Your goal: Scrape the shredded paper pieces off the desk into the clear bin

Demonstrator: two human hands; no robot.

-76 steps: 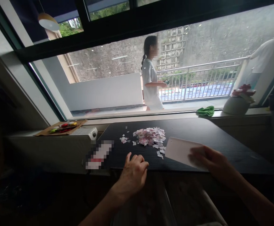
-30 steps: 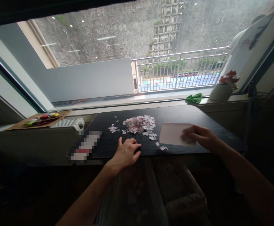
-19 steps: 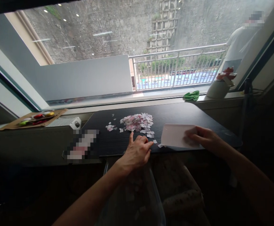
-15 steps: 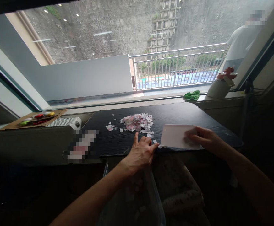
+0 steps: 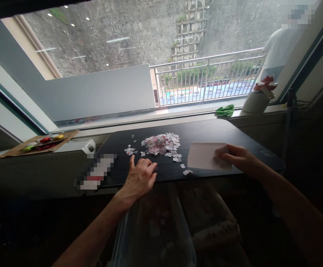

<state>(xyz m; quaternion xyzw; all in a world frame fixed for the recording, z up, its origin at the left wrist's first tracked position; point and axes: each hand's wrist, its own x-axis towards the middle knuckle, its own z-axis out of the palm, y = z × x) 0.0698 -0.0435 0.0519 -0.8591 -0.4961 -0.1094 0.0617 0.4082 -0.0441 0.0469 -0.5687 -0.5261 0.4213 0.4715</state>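
Note:
A heap of small cut paper pieces (image 5: 161, 144), white and pinkish, lies on the dark table (image 5: 206, 129). A smaller cluster of scraps (image 5: 129, 150) is to its left, and a few loose scraps (image 5: 186, 172) lie near the front edge. My right hand (image 5: 235, 157) grips a flat, pale rectangular card or scraper (image 5: 203, 155) by its right end, tilted over the tabletop right of the heap. My left hand (image 5: 142, 172) is at the front edge, fingers spread and forward, just below the small cluster; nothing shows in it.
Beneath the table's front edge stands a clear plastic bin (image 5: 187, 230) with some scraps inside. A green cloth (image 5: 225, 110) and a white container (image 5: 257, 102) sit on the windowsill. Cardboard with colourful items (image 5: 43, 142) lies at left. Beyond the glass stands a person (image 5: 279, 48).
My left hand has moved left along the front edge, away from the loose scraps and the card. The card has risen slightly in my right hand.

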